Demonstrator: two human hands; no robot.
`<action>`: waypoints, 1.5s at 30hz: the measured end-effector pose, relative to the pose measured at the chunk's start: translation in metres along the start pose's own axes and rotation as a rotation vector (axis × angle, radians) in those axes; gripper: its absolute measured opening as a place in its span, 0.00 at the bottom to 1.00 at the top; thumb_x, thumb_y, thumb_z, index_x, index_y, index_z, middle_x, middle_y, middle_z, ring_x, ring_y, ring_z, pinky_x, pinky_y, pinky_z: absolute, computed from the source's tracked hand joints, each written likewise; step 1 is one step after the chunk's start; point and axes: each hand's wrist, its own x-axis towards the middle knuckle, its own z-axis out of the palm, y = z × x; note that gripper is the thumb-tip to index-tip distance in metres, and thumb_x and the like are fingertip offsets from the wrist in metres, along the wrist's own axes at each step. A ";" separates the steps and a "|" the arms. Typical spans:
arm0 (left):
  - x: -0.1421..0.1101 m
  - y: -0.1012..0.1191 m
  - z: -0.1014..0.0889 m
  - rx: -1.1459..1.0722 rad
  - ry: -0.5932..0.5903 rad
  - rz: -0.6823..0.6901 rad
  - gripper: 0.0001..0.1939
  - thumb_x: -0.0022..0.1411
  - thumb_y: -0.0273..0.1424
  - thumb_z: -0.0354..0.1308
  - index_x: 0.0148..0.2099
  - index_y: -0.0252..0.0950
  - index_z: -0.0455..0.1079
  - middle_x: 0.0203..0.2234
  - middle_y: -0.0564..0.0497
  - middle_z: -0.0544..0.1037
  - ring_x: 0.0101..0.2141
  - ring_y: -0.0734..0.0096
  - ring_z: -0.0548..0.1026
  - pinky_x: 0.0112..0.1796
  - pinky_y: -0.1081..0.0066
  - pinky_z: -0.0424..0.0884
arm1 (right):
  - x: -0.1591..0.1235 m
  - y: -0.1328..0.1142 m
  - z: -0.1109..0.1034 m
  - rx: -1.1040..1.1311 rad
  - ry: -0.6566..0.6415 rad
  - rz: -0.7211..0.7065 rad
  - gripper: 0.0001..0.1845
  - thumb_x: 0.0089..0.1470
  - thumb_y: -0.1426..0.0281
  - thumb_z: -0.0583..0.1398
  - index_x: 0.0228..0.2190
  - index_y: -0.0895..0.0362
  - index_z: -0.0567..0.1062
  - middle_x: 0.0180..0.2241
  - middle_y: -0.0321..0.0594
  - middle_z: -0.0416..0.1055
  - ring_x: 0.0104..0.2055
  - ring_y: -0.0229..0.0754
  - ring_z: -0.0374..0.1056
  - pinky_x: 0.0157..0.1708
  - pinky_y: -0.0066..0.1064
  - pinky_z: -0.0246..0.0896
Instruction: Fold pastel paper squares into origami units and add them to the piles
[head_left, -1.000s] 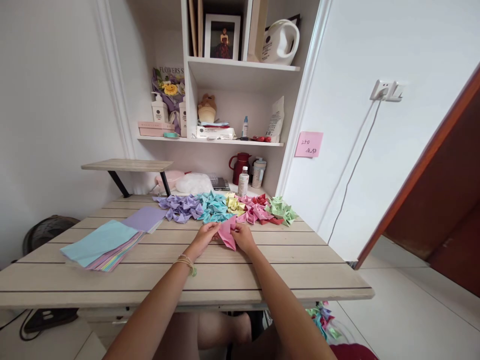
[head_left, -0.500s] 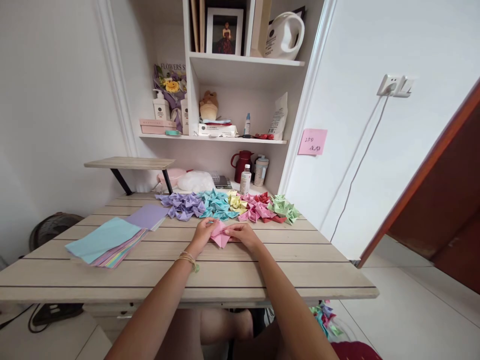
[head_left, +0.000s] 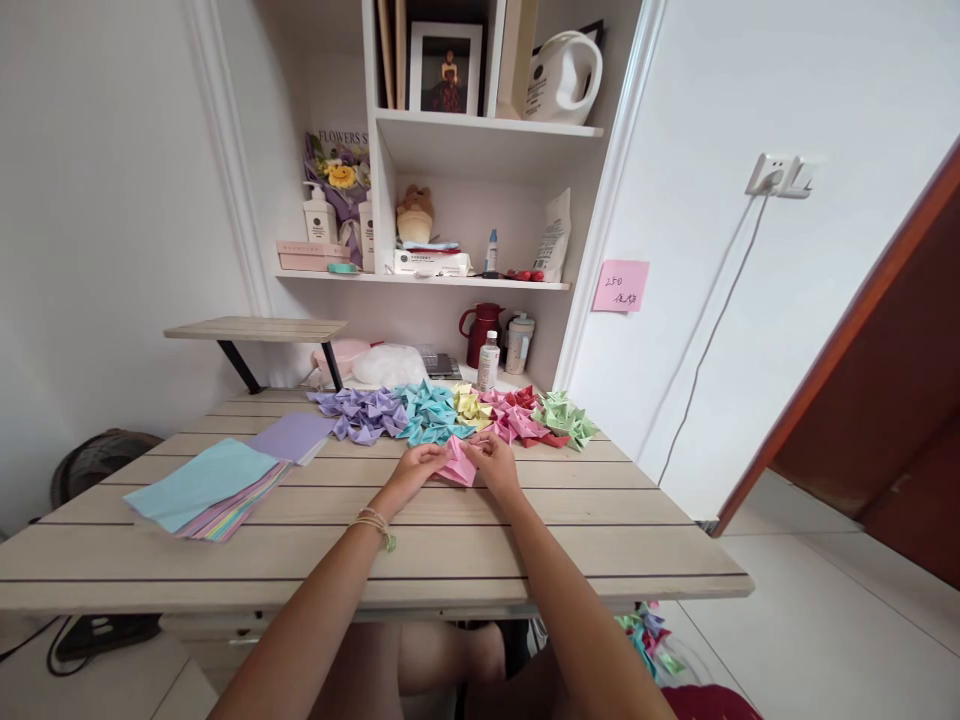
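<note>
A partly folded pink sheet of origami paper (head_left: 459,466) is held between my two hands over the middle of the table. My left hand (head_left: 417,470) pinches its left side, and my right hand (head_left: 492,460) grips the upper right side. Just behind them lie folded paper pieces in colour groups: purple (head_left: 364,412), blue (head_left: 431,410), yellow (head_left: 470,405), pink (head_left: 510,422), red (head_left: 551,438) and green (head_left: 566,418). The fingertips partly cover the folds of the pink paper.
A fanned stack of coloured paper (head_left: 202,485) and purple sheets (head_left: 292,437) lie on the left of the table (head_left: 600,560). Behind the folded pieces stand a bottle (head_left: 488,362), a red jug (head_left: 480,335) and a cup (head_left: 519,345). A small raised shelf (head_left: 255,328) stands at the back left.
The pink paper has turned in my hands and shifted slightly right. My right hand has risen from its side to its upper right edge. The camera view has shifted slightly.
</note>
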 end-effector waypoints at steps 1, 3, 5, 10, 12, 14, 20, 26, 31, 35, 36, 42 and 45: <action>0.001 -0.001 0.000 0.007 0.008 -0.001 0.20 0.41 0.42 0.71 0.32 0.32 0.76 0.26 0.48 0.78 0.26 0.71 0.74 0.30 0.73 0.68 | 0.000 0.000 0.000 -0.014 0.021 -0.011 0.25 0.35 0.50 0.68 0.27 0.56 0.69 0.19 0.34 0.66 0.22 0.37 0.60 0.21 0.27 0.53; 0.002 -0.002 -0.001 0.007 0.050 0.005 0.20 0.41 0.41 0.71 0.32 0.31 0.76 0.25 0.48 0.78 0.26 0.72 0.74 0.30 0.73 0.68 | 0.001 0.000 -0.001 -0.019 0.068 -0.028 0.24 0.37 0.51 0.67 0.28 0.56 0.69 0.21 0.36 0.68 0.24 0.38 0.61 0.22 0.28 0.54; 0.003 -0.003 -0.002 -0.017 0.092 0.008 0.20 0.42 0.41 0.70 0.32 0.31 0.76 0.25 0.47 0.78 0.27 0.71 0.75 0.31 0.72 0.69 | 0.002 0.000 -0.002 0.001 0.109 -0.034 0.23 0.39 0.51 0.66 0.28 0.56 0.70 0.24 0.38 0.69 0.26 0.39 0.63 0.24 0.28 0.57; 0.002 -0.001 -0.001 -0.039 0.104 -0.012 0.21 0.45 0.43 0.69 0.34 0.31 0.74 0.25 0.46 0.79 0.29 0.68 0.77 0.31 0.72 0.70 | 0.003 0.002 -0.003 0.031 0.108 -0.028 0.19 0.42 0.55 0.64 0.30 0.56 0.70 0.28 0.40 0.72 0.30 0.41 0.67 0.26 0.29 0.60; 0.002 -0.001 0.000 -0.031 0.082 -0.008 0.22 0.46 0.44 0.68 0.35 0.32 0.73 0.26 0.46 0.79 0.28 0.68 0.78 0.30 0.73 0.70 | 0.003 0.002 -0.002 0.015 0.091 -0.034 0.17 0.42 0.58 0.63 0.30 0.57 0.70 0.28 0.40 0.72 0.31 0.41 0.67 0.27 0.29 0.61; 0.001 -0.001 0.002 -0.018 0.058 0.003 0.23 0.45 0.44 0.69 0.37 0.32 0.71 0.26 0.46 0.80 0.27 0.69 0.78 0.30 0.73 0.70 | 0.002 0.002 -0.001 0.014 0.065 -0.027 0.15 0.41 0.60 0.63 0.30 0.57 0.70 0.27 0.39 0.72 0.28 0.40 0.66 0.26 0.29 0.61; 0.004 -0.004 0.001 -0.009 0.127 0.027 0.18 0.46 0.39 0.68 0.33 0.33 0.69 0.22 0.51 0.78 0.23 0.73 0.76 0.26 0.76 0.68 | -0.001 0.000 0.004 0.139 -0.113 0.115 0.15 0.39 0.59 0.64 0.28 0.57 0.73 0.23 0.35 0.71 0.25 0.39 0.67 0.29 0.32 0.67; 0.005 -0.002 0.000 -0.074 0.147 -0.015 0.15 0.46 0.36 0.69 0.32 0.33 0.69 0.23 0.50 0.78 0.25 0.73 0.76 0.30 0.74 0.69 | 0.001 0.000 0.003 0.170 -0.118 0.135 0.17 0.37 0.58 0.67 0.29 0.57 0.77 0.25 0.37 0.73 0.25 0.38 0.67 0.31 0.33 0.67; 0.003 -0.001 0.000 -0.086 0.132 -0.011 0.16 0.44 0.36 0.70 0.32 0.31 0.71 0.26 0.48 0.78 0.29 0.71 0.76 0.35 0.72 0.71 | 0.002 -0.001 0.001 0.222 -0.093 0.123 0.15 0.39 0.59 0.65 0.27 0.57 0.78 0.28 0.39 0.75 0.28 0.39 0.68 0.32 0.32 0.67; 0.002 -0.003 -0.003 -0.086 0.163 0.004 0.16 0.44 0.36 0.69 0.32 0.32 0.69 0.24 0.50 0.77 0.26 0.73 0.75 0.32 0.72 0.71 | 0.001 0.000 0.001 0.148 -0.160 0.126 0.14 0.39 0.62 0.64 0.27 0.58 0.80 0.24 0.36 0.72 0.25 0.35 0.63 0.28 0.28 0.62; 0.002 -0.003 -0.004 -0.081 0.180 0.007 0.17 0.44 0.35 0.69 0.34 0.33 0.68 0.23 0.51 0.76 0.24 0.74 0.74 0.30 0.73 0.70 | 0.000 0.000 0.002 0.122 -0.179 0.130 0.14 0.39 0.62 0.65 0.28 0.59 0.80 0.23 0.36 0.71 0.24 0.34 0.62 0.26 0.27 0.60; 0.004 -0.003 -0.005 -0.048 0.185 0.046 0.12 0.46 0.32 0.65 0.33 0.34 0.69 0.21 0.54 0.74 0.23 0.74 0.73 0.29 0.74 0.69 | -0.002 0.008 0.001 -0.029 -0.298 0.162 0.28 0.34 0.63 0.68 0.41 0.61 0.77 0.17 0.29 0.64 0.19 0.31 0.55 0.21 0.24 0.51; 0.005 -0.003 -0.004 0.023 0.126 0.040 0.11 0.45 0.31 0.66 0.33 0.32 0.73 0.26 0.49 0.78 0.27 0.72 0.74 0.31 0.73 0.69 | -0.001 0.009 -0.001 -0.120 -0.267 0.118 0.29 0.38 0.63 0.66 0.45 0.62 0.76 0.18 0.29 0.64 0.19 0.32 0.54 0.21 0.25 0.52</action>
